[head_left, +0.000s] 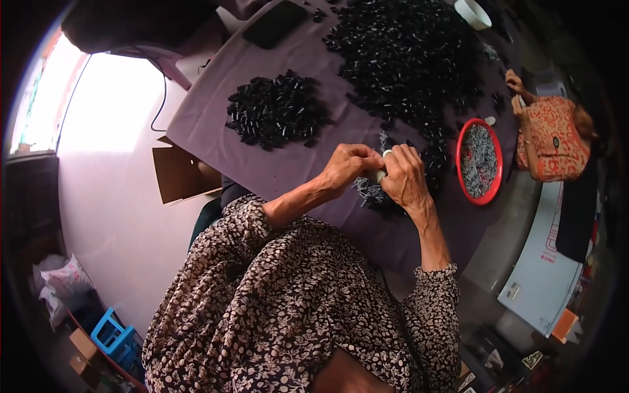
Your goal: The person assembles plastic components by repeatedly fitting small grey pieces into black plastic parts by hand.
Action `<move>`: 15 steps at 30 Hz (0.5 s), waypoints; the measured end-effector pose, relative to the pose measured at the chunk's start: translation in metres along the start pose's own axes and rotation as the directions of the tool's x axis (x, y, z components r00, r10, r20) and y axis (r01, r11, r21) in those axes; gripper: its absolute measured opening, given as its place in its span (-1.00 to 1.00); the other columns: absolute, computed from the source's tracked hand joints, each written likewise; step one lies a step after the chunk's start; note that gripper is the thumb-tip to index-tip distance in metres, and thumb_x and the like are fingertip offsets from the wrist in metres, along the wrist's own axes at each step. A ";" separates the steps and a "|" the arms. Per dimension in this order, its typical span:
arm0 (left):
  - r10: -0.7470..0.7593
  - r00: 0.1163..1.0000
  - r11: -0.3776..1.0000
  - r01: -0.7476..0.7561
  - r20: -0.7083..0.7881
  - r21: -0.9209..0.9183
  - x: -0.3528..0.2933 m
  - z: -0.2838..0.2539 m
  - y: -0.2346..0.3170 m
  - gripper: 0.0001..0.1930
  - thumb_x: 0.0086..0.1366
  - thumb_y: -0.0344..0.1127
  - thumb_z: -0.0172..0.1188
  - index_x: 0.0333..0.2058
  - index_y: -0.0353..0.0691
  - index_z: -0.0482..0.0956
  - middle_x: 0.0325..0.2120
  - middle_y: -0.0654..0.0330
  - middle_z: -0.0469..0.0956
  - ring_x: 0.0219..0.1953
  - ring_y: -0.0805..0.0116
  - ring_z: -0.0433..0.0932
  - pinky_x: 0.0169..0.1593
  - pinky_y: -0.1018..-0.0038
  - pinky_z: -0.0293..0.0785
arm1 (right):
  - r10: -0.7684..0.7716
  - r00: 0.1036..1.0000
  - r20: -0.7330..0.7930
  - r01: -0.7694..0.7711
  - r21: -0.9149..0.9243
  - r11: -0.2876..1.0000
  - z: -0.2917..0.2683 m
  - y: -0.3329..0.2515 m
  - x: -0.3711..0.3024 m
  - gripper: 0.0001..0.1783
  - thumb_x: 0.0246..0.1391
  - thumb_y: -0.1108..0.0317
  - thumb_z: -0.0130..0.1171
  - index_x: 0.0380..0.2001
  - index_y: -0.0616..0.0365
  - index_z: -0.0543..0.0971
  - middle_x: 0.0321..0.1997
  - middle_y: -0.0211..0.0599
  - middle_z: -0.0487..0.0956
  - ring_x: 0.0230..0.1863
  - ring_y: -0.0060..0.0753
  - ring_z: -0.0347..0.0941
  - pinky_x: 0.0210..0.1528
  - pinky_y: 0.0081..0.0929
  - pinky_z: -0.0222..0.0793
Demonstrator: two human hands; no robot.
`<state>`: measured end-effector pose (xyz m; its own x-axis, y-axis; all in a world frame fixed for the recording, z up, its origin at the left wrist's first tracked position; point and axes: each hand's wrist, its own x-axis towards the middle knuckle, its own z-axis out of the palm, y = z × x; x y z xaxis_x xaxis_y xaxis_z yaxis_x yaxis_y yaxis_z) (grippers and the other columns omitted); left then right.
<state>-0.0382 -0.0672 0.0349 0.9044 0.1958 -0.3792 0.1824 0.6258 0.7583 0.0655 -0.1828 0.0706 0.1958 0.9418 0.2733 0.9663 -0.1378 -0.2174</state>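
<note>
My left hand (349, 168) and my right hand (406, 178) meet over the near part of the table, fingers pinched together. Whatever sits between the fingertips is too small and too covered to name. Pale whitish bits show at the fingertips, perhaps finger covers. Just below the hands lies a small heap of thin grey pin-like pieces (369, 191). To the right stands a red bowl (460, 171) filled with similar grey pieces. A big pile of small black tube-like parts (409, 56) spreads beyond my hands, and a smaller black pile (278, 110) lies to the left.
A purplish cloth (209, 118) covers the table. A dark flat object (275, 24) lies at the far left and a white bowl (473, 14) at the far right. Another person in an orange patterned top (555, 139) works at the right edge. An open cardboard box (177, 173) stands left.
</note>
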 end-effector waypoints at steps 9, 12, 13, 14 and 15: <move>-0.151 0.986 0.981 0.141 0.068 0.135 -0.009 -0.001 0.001 -0.87 0.09 -0.39 0.15 -0.43 -0.35 0.50 -0.52 0.19 0.51 -0.43 0.45 0.49 -0.26 0.54 0.42 | -0.134 0.986 -0.096 0.143 0.088 0.986 0.013 0.009 -0.018 -0.84 -0.44 0.43 0.10 -0.78 0.16 0.30 -0.68 -0.27 0.30 -0.56 -0.22 0.30 -0.44 -0.35 0.25; -0.185 0.977 0.971 0.165 0.109 0.174 -0.010 0.002 0.004 -0.86 0.09 -0.39 0.15 -0.43 -0.37 0.50 -0.52 0.17 0.51 -0.42 0.44 0.49 -0.23 0.53 0.43 | -0.127 0.988 -0.084 0.137 0.123 0.983 0.014 0.009 -0.027 -0.84 -0.45 0.44 0.10 -0.77 0.15 0.31 -0.68 -0.28 0.30 -0.56 -0.24 0.30 -0.46 -0.36 0.23; -0.181 0.977 0.972 0.159 0.116 0.176 -0.011 0.003 0.005 -0.87 0.09 -0.39 0.14 -0.43 -0.37 0.50 -0.52 0.17 0.51 -0.43 0.44 0.49 -0.24 0.53 0.43 | -0.115 0.989 -0.096 0.127 0.124 0.984 0.014 0.008 -0.029 -0.84 -0.45 0.44 0.11 -0.77 0.15 0.31 -0.68 -0.28 0.30 -0.57 -0.27 0.29 -0.47 -0.37 0.21; -0.172 0.978 0.973 0.150 0.115 0.175 -0.013 0.003 0.005 -0.87 0.09 -0.40 0.13 -0.43 -0.37 0.50 -0.52 0.17 0.51 -0.44 0.44 0.49 -0.24 0.52 0.43 | -0.103 0.990 -0.098 0.115 0.123 0.986 0.014 0.007 -0.029 -0.84 -0.45 0.44 0.11 -0.77 0.15 0.31 -0.68 -0.28 0.30 -0.57 -0.27 0.29 -0.47 -0.37 0.21; -0.181 0.976 0.971 0.157 0.121 0.181 -0.014 0.001 0.006 -0.87 0.09 -0.40 0.13 -0.43 -0.37 0.50 -0.52 0.17 0.51 -0.44 0.44 0.49 -0.24 0.52 0.43 | -0.102 0.991 -0.084 0.110 0.103 0.989 0.014 0.005 -0.029 -0.85 -0.44 0.45 0.10 -0.77 0.14 0.32 -0.68 -0.29 0.30 -0.57 -0.28 0.29 -0.46 -0.38 0.21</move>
<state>-0.0490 -0.0673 0.0449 0.8965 -0.0134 -0.4427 0.3890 0.5018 0.7725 0.0626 -0.2065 0.0481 0.1099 0.9220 0.3714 0.9595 -0.0010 -0.2816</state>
